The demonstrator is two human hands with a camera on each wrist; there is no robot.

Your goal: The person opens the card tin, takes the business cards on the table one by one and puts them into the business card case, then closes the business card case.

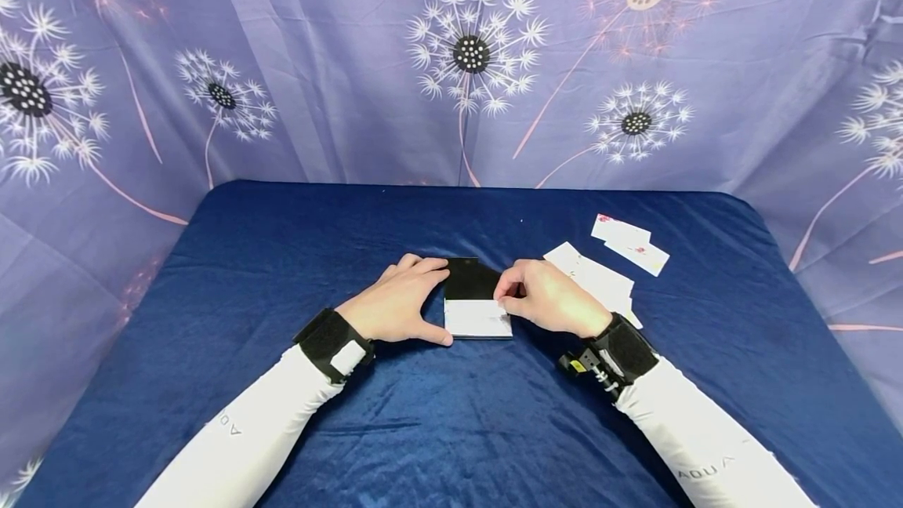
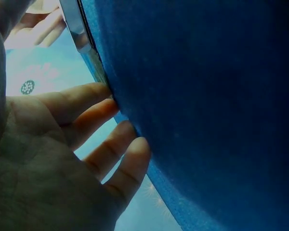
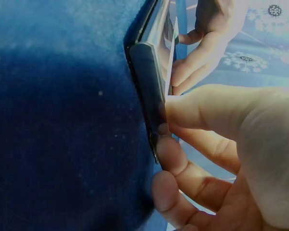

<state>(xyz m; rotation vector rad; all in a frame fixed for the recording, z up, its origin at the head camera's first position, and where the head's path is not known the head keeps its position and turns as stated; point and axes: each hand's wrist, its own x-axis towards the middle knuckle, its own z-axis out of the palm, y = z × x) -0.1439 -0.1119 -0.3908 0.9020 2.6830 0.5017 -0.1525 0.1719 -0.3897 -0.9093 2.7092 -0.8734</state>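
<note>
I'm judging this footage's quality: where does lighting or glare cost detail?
Head view: evenly lit, though the white cards look washed out; left wrist view: the left hand is largely shadowed, the tablecloth darkens rightward, the backdrop is overexposed; right wrist view: pale sheen along the black case.

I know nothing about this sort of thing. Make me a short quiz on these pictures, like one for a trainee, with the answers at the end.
1. Seen from the head camera, on which side of the black case do the loose cards lie?
2. Where are the fingertips of the right hand? A) on the curtain; B) at the black case; C) flat on the bare cloth
3. True or false: the left hand is holding one of the loose cards.

Key:
1. The right side.
2. B.
3. False; it lies at the left side of the black case, its fingers spread.
</note>
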